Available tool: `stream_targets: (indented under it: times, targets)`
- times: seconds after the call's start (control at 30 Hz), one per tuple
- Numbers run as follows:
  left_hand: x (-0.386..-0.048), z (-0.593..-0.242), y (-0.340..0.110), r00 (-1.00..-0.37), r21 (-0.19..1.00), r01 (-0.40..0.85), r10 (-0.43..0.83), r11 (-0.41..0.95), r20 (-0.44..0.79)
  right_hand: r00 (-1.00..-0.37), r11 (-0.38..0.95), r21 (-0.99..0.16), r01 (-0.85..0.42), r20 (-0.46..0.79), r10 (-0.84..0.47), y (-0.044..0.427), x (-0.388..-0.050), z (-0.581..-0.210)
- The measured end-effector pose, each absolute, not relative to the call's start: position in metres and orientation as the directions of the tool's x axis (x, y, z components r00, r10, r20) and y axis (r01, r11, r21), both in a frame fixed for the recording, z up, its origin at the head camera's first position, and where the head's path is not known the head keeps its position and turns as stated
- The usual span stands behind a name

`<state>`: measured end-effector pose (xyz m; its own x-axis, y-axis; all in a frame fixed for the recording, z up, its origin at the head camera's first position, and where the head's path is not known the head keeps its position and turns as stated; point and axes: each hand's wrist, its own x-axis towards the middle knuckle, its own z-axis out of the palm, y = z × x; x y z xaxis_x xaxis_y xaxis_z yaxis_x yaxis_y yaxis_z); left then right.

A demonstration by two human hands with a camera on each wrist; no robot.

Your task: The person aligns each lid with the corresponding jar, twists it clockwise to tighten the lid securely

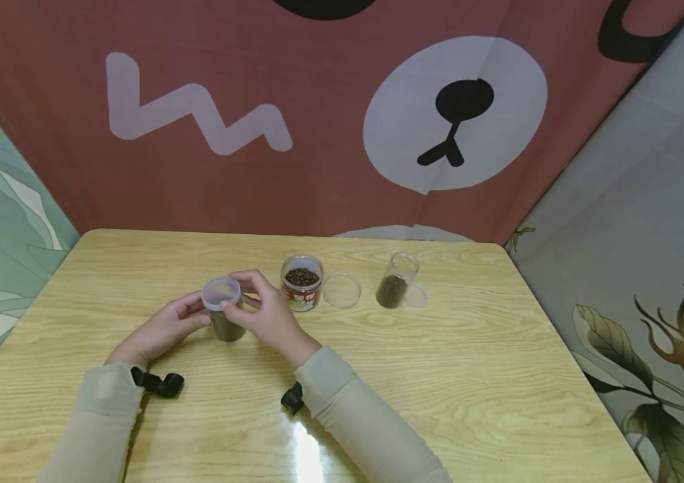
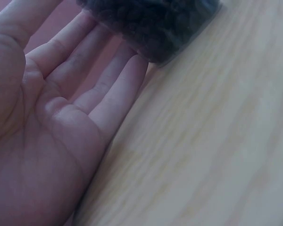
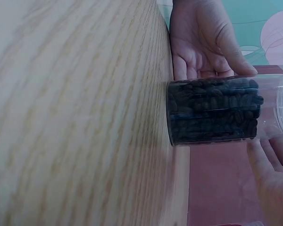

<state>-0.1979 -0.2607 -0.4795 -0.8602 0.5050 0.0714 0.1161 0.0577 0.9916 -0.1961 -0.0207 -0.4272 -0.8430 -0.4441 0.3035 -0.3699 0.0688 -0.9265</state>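
Note:
A clear plastic jar (image 1: 228, 330) part-filled with dark coffee beans stands upright at the left of the table, its base on the tabletop in the right wrist view. Over its mouth sits a translucent whitish lid (image 1: 221, 290). My left hand (image 1: 163, 327) loosely holds the jar's left side, thumb in front and fingers reaching behind it. From the right, my right hand (image 1: 266, 312) grips the lid's edge between thumb and fingers. In the left wrist view, only the lower part of the bean-filled jar (image 2: 155, 23) shows, by the left fingertips (image 2: 134, 70).
Right of my hands stands an uncovered jar with a red label (image 1: 302, 298), holding brown beans or pellets. A clear round lid (image 1: 342, 290) lies beside it. Farther right are another clear jar (image 1: 391, 291) with dark contents and a small clear lid (image 1: 417, 296). Printed cloth hangs behind the table.

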Motion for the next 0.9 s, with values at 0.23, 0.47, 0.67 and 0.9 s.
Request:
stream_targets:
  times: [0.23,0.47,0.67,0.9]
  targets:
    - [-0.1974,-0.4783,-0.2604,-0.875,0.991,0.09,0.484,0.098,0.032,-0.859,0.065,-0.935,-0.348,0.29,-0.422,-0.0224,-0.1967,-0.4263]
    - [-0.1964,-0.4757,-0.2587,-0.875,0.99,0.097,0.482,0.099,0.037,-0.88,0.084,-0.941,-0.329,0.273,-0.389,-0.0259,-0.1947,-0.4267]
    - [-0.1963,-0.4756,-0.2588,-0.875,0.99,0.104,0.483,0.1,0.043,-0.872,0.073,-0.942,-0.328,0.272,-0.407,-0.0247,-0.1944,-0.4276]
    - [-0.1973,-0.4787,-0.2602,-0.869,0.991,0.116,0.491,0.072,0.066,-0.816,0.092,-0.896,-0.435,0.349,-0.46,-0.0202,-0.1967,-0.4279]
